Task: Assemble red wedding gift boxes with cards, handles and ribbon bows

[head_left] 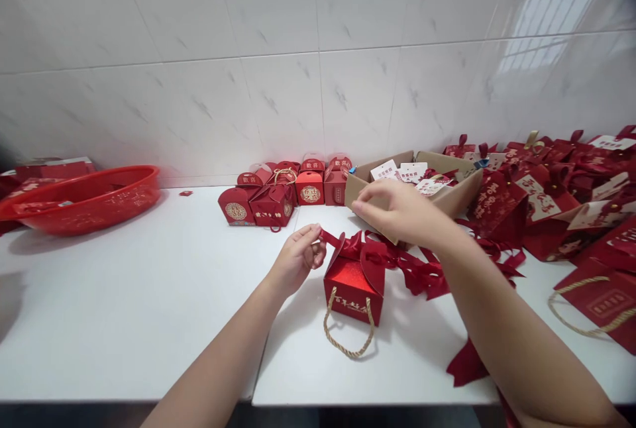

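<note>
red gift box (354,295) between the table's (149,322) front and back edges.
red basin (119,206) toward back left corner; left hand (298,257) pinching the box's ribbon (328,237); right hand (400,209), fingertips together, beside cardboard carton (462,195) near back edge, grip cannot be determined.

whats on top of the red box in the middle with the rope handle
Dark red ribbon runs across the top of the box, partly pinched by the left hand. Folded flaps cover the inside, so its contents cannot be seen.
</note>
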